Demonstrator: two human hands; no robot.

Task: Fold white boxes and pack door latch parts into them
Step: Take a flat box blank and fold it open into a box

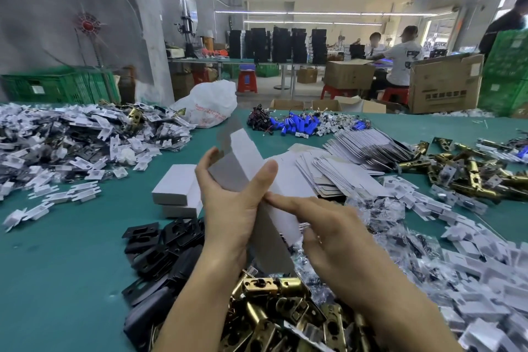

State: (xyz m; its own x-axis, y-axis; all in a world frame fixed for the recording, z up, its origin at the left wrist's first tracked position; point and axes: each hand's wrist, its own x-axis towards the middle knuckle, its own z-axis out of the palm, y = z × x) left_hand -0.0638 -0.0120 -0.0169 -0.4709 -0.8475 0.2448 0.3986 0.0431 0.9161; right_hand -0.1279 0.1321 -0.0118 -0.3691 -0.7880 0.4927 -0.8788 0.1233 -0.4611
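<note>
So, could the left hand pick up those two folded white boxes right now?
Probably not yet: the left hand grips the unfolded box. The folded boxes sit close beside it with nothing between, so freed, it likely could.

Left grip [228,200] beside right grip [328,234]
</note>
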